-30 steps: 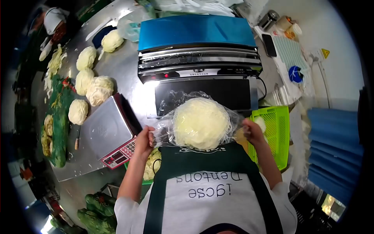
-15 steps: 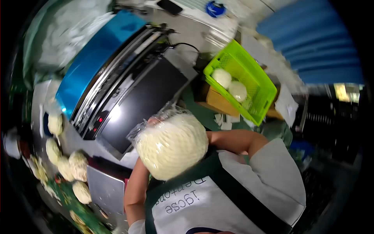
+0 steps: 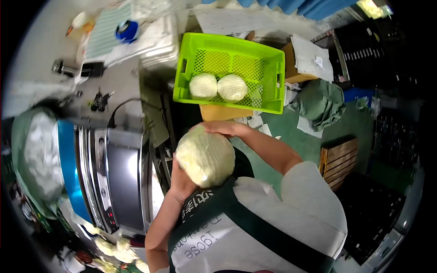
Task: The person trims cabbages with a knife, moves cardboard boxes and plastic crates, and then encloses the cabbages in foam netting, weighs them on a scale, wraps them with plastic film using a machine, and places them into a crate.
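A large pale cabbage (image 3: 205, 157) in clear plastic film is held in front of the apron at the centre of the view. My left hand (image 3: 182, 178) supports its lower left side, fingers curved against it. My right hand (image 3: 219, 127) lies on its top far side, fingers pressed to the film. Just beyond, a bright green crate (image 3: 268, 98) holds two wrapped cabbages, one (image 3: 203, 86) beside the other (image 3: 232, 88). The cabbage in my hands is apart from the crate.
The wrapping machine (image 3: 125, 177) with its blue cover stands at the left. Unwrapped cabbages (image 3: 124, 250) lie at the lower left. A cardboard box (image 3: 300, 68) is right of the crate, a green bag (image 3: 318, 104) lies beyond, and a wooden pallet (image 3: 340, 159) stands on the floor.
The view has swung right, from the machine to the crate. The loose film ends are now wrapped against the cabbage, and my hands have moved from the film's ends onto the cabbage.
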Tool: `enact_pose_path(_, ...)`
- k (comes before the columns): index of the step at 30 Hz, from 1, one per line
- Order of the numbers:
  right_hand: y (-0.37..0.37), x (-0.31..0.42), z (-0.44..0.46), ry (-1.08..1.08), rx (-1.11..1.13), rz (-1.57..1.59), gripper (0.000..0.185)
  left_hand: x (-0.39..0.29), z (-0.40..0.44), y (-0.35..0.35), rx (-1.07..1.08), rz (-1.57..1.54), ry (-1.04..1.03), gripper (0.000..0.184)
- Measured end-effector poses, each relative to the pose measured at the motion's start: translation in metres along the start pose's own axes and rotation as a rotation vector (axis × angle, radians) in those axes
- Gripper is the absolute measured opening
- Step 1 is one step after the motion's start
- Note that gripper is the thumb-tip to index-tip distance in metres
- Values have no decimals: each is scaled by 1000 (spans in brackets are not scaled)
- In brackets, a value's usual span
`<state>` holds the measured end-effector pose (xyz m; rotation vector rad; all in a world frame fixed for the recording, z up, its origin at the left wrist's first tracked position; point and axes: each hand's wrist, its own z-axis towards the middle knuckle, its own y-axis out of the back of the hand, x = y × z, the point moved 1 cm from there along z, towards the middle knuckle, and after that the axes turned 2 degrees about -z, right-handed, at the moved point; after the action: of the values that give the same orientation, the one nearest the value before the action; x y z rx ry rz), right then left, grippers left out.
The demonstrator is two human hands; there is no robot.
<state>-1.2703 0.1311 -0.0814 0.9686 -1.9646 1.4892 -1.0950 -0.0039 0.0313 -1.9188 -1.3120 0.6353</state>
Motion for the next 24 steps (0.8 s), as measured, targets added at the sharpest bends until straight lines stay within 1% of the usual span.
enact_pose_path(2, 35, -36, -34, -48, -320, 425, 60, -1, 32, -13, -44, 35, 183, 81)
enact_pose_path(3, 50, -35, -50, 22, -345, 553, 61, -1, 49, -25, -66, 266, 156, 88)
enact_pose_path(4, 63, -35, -65, 92, -369, 681, 61, -1, 63, -39, -134, 365, 145, 85)
enact_pose_path(5, 95, -60, -72, 201, -346, 799, 65, -4, 73, -48, -150, 424, 118, 85)
enact_pose_path(6, 109, -51, -91, 315, -460, 751, 65, -5, 81, -54, -164, 480, 89, 85)
enact_pose_path(7, 127, -49, -101, 353, -503, 948, 68, -9, 85, -56, -149, 477, 91, 83)
enact_pose_path(8, 146, -42, -110, 364, -655, 1027, 69, -14, 88, -54, -153, 479, 100, 83)
enact_pose_path(9, 163, -45, -121, 387, -811, 998, 73, -17, 90, -51, -191, 498, 81, 82)
enact_pose_path(12, 224, -86, -129, 670, -1144, 1001, 73, -26, 90, -42, -304, 550, 44, 81)
enact_pose_path(15, 261, -110, -128, 679, -1484, 1200, 72, -30, 85, -34, -388, 577, 18, 79)
enact_pose_path(18, 279, -124, -120, 452, -1671, 1463, 70, -32, 77, -34, -449, 646, -53, 75)
enact_pose_path(19, 284, -125, -118, 266, -1773, 1556, 72, -32, 71, -31, -467, 686, -79, 74)
enact_pose_path(20, 291, -129, -121, -39, -1752, 1339, 69, -33, 65, -28, -483, 723, -108, 73)
enact_pose_path(21, 297, -136, -126, -321, -1704, 1108, 67, -34, 60, -29, -514, 704, -134, 65)
enact_pose_path(22, 302, -142, -125, -438, -1830, 900, 63, -35, 52, -30, -527, 784, -154, 62)
enact_pose_path(24, 297, -131, -120, -782, -2031, 464, 56, -36, 37, -27, -547, 941, -206, 57)
